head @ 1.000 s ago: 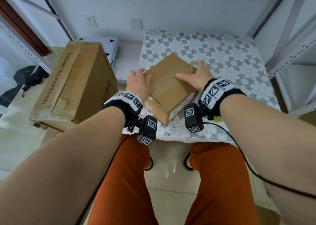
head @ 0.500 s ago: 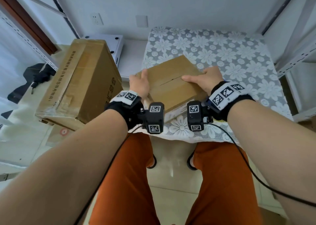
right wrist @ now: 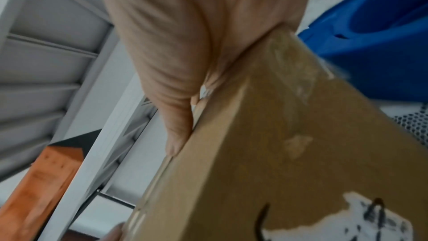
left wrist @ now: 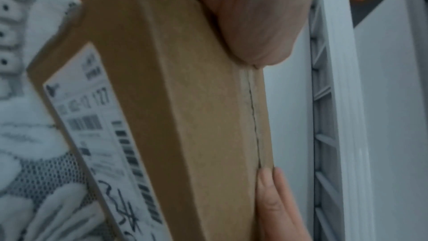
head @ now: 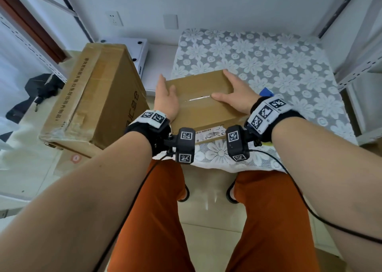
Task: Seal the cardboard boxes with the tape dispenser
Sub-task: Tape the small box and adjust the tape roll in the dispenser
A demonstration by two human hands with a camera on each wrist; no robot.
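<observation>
Two hands steady a small cardboard box (head: 203, 102) at the near edge of a table.

The box is plain brown corrugated card, rectangular, its two top flaps meeting in a narrow centre seam (head: 197, 98); a white printed label (head: 208, 135) with barcodes sits on the near side wall. It rests on a grey lace tablecloth (head: 289, 69) patterned with white flowers. The left hand (head: 166, 100) lies along the box's left edge, fingers straight, thumb on the top. The right hand (head: 234, 95) lies flat on the right half, fingers extended, thumb tip at the seam. A blue plastic object (right wrist: 375, 39), smooth and curved, sits just beyond the box's right side. A larger, worn cardboard box (head: 97, 98) stands to the left, off the table.
</observation>
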